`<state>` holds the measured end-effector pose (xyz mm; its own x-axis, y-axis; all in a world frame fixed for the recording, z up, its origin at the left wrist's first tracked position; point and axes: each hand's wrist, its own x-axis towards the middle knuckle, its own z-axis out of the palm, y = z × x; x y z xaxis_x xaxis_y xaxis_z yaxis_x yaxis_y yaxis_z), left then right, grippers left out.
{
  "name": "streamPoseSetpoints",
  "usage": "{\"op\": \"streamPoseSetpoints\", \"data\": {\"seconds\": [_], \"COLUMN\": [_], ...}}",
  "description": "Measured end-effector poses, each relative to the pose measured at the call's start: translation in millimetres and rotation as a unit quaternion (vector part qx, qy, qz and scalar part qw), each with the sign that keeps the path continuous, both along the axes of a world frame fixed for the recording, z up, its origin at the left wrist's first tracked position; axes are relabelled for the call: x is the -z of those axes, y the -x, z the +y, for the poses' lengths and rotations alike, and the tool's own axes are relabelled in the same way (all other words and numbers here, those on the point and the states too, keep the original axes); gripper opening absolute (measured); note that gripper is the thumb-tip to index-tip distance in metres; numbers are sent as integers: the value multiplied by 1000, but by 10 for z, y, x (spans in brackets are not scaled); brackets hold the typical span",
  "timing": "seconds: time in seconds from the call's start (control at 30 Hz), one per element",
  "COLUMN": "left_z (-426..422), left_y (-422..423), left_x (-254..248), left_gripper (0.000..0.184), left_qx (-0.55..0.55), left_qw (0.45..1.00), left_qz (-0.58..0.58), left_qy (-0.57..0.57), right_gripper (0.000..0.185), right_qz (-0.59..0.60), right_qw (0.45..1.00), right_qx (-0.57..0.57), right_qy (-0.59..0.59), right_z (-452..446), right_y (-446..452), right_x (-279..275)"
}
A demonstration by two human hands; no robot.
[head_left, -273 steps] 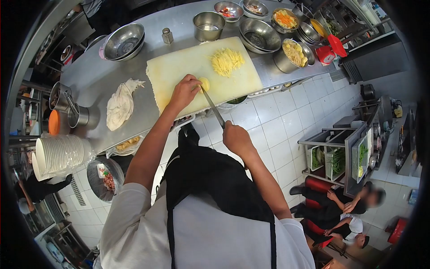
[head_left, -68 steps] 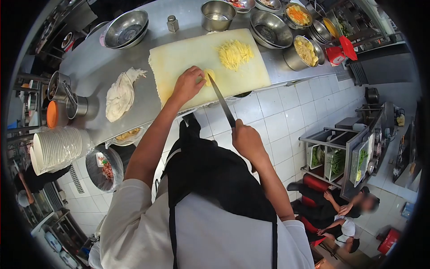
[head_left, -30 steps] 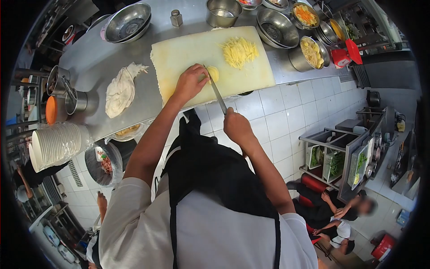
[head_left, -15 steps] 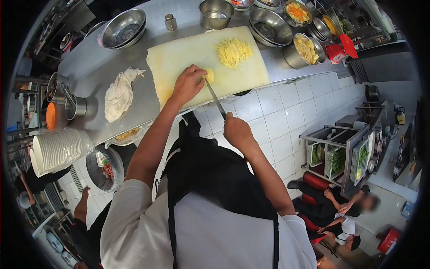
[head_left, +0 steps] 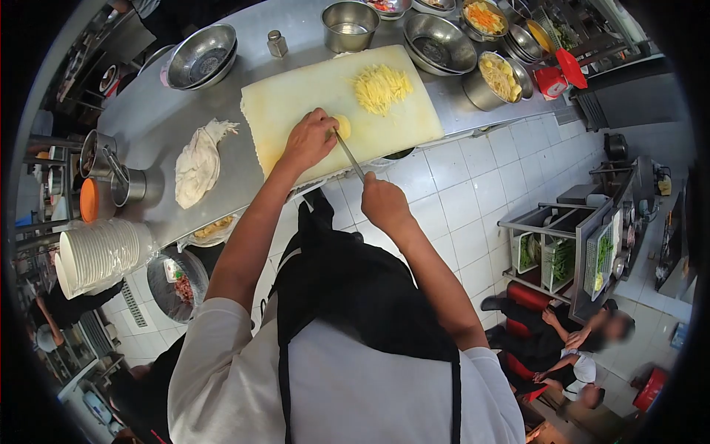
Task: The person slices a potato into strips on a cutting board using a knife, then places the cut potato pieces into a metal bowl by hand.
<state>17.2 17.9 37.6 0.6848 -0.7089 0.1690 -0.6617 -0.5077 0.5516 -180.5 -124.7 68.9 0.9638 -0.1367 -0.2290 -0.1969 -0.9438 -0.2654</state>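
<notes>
On the board, the left hand holds a yellow piece with bent fingers; the right hand grips a knife; shreds lie far right.

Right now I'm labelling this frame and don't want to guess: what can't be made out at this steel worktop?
All in the head view:
Part of the pale-yellow piece: hidden by the left hand.
Handle of the knife: wrapped in the right hand.
Contents of the glass shaker: too small to tell.
Metal bowl with red pieces: cut off by the top edge.
</notes>
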Motion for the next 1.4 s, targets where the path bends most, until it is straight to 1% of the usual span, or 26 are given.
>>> {"op": "streamPoseSetpoints", "data": {"seconds": [0.17,0.27,0.37,0.47,0.57,0.67,0.77,0.87,0.97,1.07,1.4], "left_z": [6,21,-10,-11,-4,11,18,16,23,22,36], "left_y": [18,-2,23,30,26,51,65,63,58,56,37], "left_x": [6,44,34,9,91,107,128,147,139,139,161], "left_gripper": [19,25,30,31,25,22,20,20,20,20,19], "left_qx": [-6,1,-27,-52,-44,-52,-53,-58,-58,-57,-51], "left_qw": [1000,1000,998,996,997,997,995,995,996,996,995], "left_qz": [5,4,2,62,31,14,2,4,21,20,15], "left_qy": [13,14,52,38,49,46,83,87,70,69,88], "right_gripper": [14,13,14,15,16,16,16,19,16,15,12], "right_qz": [26,49,62,40,5,1,0,23,1,7,1], "right_qw": [999,997,996,994,994,995,996,993,996,996,996], "right_qx": [11,15,18,52,60,43,31,46,28,32,22], "right_qy": [-26,-53,-65,-87,-95,-90,-87,-104,-81,-83,-82], "right_z": [-4,-62,-143,-120,-97,-85,-88,-93,-95,-88,-68], "right_y": [169,429,667,661,551,471,432,407,413,413,401], "right_x": [-175,-336,-487,-643,-615,-513,-453,-474,-449,-471,-497]}}
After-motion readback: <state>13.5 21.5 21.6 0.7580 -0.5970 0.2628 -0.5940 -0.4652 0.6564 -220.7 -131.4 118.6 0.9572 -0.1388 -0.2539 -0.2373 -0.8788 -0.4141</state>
